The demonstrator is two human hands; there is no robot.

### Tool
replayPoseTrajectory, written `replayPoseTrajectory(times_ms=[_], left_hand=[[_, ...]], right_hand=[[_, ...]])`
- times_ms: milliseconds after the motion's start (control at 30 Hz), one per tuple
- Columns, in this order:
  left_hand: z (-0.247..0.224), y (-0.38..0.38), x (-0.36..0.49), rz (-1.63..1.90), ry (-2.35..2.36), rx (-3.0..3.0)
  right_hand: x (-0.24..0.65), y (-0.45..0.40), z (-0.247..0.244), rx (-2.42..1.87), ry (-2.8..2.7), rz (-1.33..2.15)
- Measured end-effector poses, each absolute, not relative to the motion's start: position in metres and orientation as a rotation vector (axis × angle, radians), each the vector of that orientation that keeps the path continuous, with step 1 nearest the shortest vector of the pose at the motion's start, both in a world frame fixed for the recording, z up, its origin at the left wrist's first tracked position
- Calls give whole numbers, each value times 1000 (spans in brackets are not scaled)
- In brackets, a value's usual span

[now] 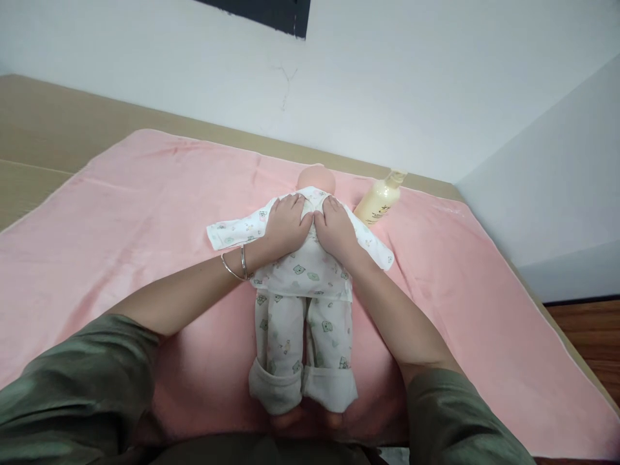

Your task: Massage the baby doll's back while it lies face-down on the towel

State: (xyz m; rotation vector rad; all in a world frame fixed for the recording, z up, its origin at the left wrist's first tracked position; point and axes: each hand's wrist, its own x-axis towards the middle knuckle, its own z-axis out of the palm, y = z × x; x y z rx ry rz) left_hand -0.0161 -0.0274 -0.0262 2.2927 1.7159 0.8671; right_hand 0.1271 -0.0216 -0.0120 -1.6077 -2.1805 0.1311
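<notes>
A baby doll lies on a pink blanket, its head away from me and its feet close to my body. It wears a white printed top and matching trousers with turned-up cuffs. My left hand rests flat on the left side of the doll's upper body, fingers stretched out. On the right side of the chest, my right hand lies flat in the same way. The two thumbs nearly meet in the middle. Both sleeves of the top spread outward. Neither hand grips anything.
A pale yellow bottle leans or lies right of the doll's head. The pink blanket covers much of the wooden surface. A white wall stands behind, with another at the right.
</notes>
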Motion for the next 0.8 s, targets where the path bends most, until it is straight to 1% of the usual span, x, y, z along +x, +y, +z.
replayPoseTrajectory(times_ms=[800], left_hand=[[-27, -28, -16, 844, 1726, 2274]], right_hand=[[128, -22, -9, -1605, -2237, 133]])
